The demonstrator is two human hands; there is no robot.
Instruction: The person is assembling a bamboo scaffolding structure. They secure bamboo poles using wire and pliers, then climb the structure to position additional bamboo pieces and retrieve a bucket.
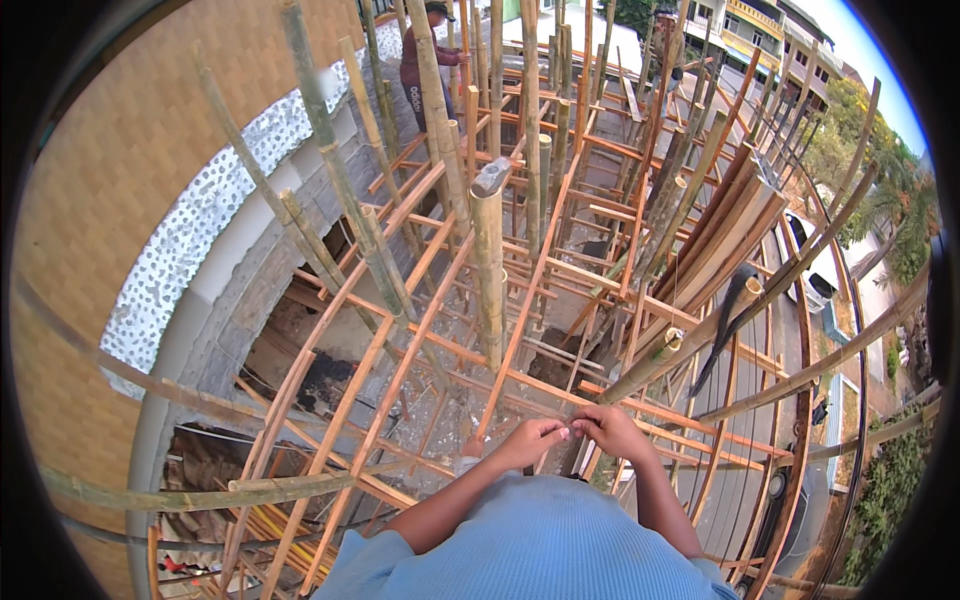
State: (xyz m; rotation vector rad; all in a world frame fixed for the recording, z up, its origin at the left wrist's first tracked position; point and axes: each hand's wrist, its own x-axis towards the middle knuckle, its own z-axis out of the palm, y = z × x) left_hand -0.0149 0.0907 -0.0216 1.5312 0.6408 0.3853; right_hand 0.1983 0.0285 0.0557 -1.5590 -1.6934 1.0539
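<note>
Bamboo post (488, 270) bears one hammer (491, 177) beyond two hands (533, 441) (612, 432).

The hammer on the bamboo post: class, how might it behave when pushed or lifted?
The hammer is probably heavy for its size: its head looks metal. A push might topple it, since it sits atop a narrow bamboo post.

Whatever sits between left hand (535, 442) and right hand (606, 432) fingertips: too small to tell. Blue shirt (530, 540) hides most of wearer's lower body, itself cut by lower edge. Co-worker's (418, 70) lower legs blocked by bamboo and beams. Pale smudge (326, 82) blurs one tall pole (347, 190). Dark car (800, 520) partly hidden behind boards.
</note>
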